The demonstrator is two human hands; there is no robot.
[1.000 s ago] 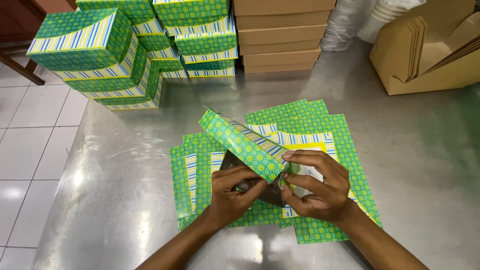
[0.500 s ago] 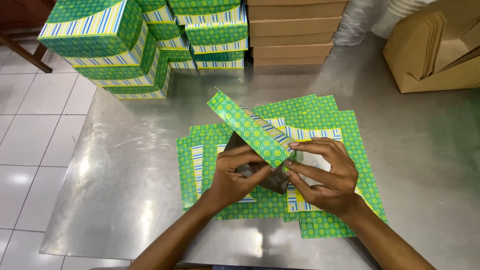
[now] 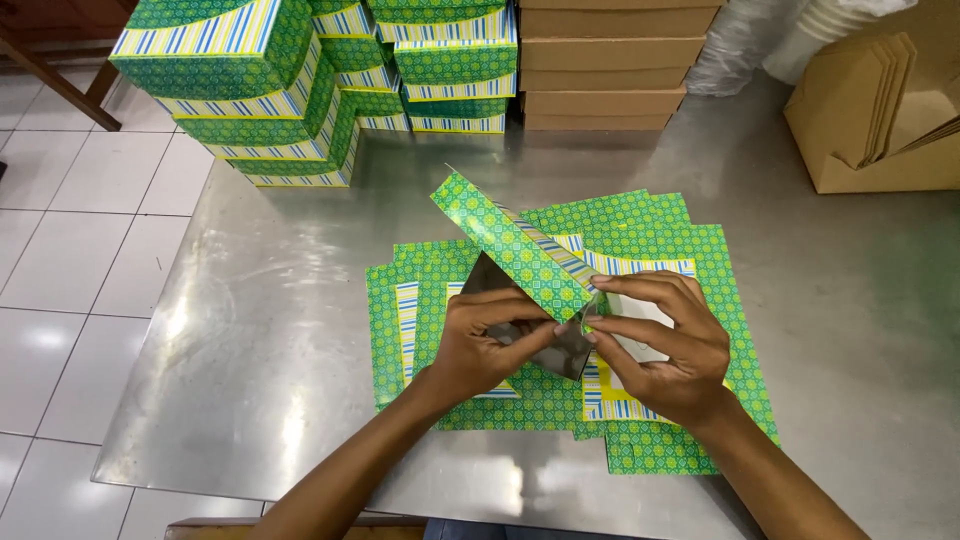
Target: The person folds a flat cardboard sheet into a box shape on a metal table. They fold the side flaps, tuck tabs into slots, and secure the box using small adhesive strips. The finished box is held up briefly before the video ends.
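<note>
I had a green patterned box blank lifted off the pile, half folded, one long panel standing up at a slant toward the far left and its grey inner face turned to me. My left hand gripped it from the near left, fingers curled over the lower edge and the thumb pressed along the panel's near corner. My right hand met it from the right, fingertips pinched narrowly on the same corner, the two hands almost touching there. Both grips were closed on the cardboard, neither wide.

Under my hands lay a spread of flat blanks, green with yellow and blue-striped bands, fanned loosely on the steel table and overlapping one another. The piece I held rose from the middle of that spread.

At the far left of the table stood stacks of finished green boxes, some leaning. Just to their right, far centre, was a neat stack of plain brown boxes. At the far right sat an open brown carton with flat brown sheets standing in it. White floor tiles showed off the table's left edge.
</note>
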